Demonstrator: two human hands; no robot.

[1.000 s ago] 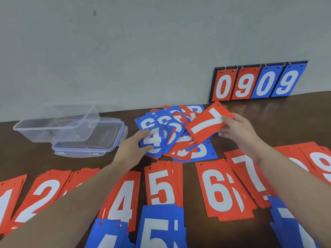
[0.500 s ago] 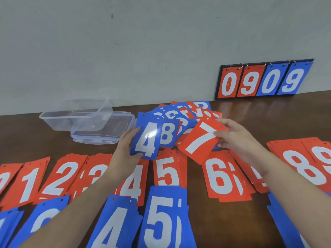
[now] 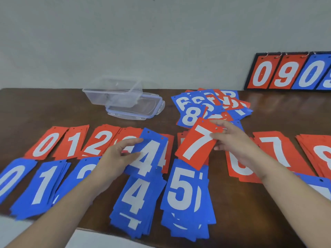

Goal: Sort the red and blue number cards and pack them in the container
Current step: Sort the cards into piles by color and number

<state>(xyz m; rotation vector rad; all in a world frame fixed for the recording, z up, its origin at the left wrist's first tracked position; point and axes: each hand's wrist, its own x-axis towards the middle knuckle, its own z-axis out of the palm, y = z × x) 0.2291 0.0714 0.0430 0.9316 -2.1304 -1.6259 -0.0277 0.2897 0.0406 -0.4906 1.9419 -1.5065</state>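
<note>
Fingers (image 3: 133, 154) of the left hand (image 3: 114, 158) pinch a blue 4 card (image 3: 148, 154) over its matching pile (image 3: 138, 203), right hand (image 3: 231, 142) grips a red 7 card (image 3: 197, 145), probably headed for the sevens (image 3: 275, 149).

A dark wooden table (image 3: 268, 108) carries a row of red card stacks (image 3: 75, 142) and, nearer, a row of blue card stacks (image 3: 186, 194) — behind them an unsorted pile (image 3: 211, 106), a clear container (image 3: 114, 94) tilted on its lid (image 3: 143, 111), and a scoreboard (image 3: 290, 72) at the wall.

The scoreboard's (image 3: 293, 72) fourth digit and the red 8 pile (image 3: 320, 154) run off the right edge
</note>
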